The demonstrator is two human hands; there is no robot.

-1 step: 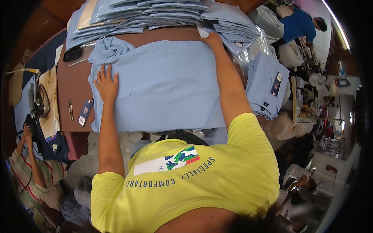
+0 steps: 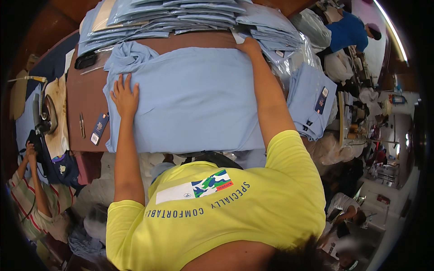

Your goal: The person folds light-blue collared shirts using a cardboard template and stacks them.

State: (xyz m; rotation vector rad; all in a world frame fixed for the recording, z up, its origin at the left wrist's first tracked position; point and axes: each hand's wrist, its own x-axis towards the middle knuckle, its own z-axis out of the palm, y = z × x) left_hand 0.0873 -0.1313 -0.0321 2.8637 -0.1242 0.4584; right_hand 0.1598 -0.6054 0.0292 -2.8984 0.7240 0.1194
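Observation:
A light blue garment (image 2: 194,99) lies spread across the brown table in front of me, its cloth bunched at the far left corner. My left hand (image 2: 125,97) rests flat on the garment's left side with its fingers spread. Beyond the garment's far right corner, my right hand (image 2: 249,46) has its fingers curled at the edge of a white card (image 2: 237,36) beside the packed stack; its fingertips are partly hidden. Left of the garment lie a dark blue hang tag (image 2: 99,129) and small metal thread snips (image 2: 82,125).
Plastic-wrapped blue garments (image 2: 176,18) are piled along the far edge of the brown table (image 2: 86,99). Folded garments with a tag (image 2: 312,97) sit at the right. An iron (image 2: 49,113) stands at the left, near a person in a striped shirt (image 2: 40,203). Other people work at the right.

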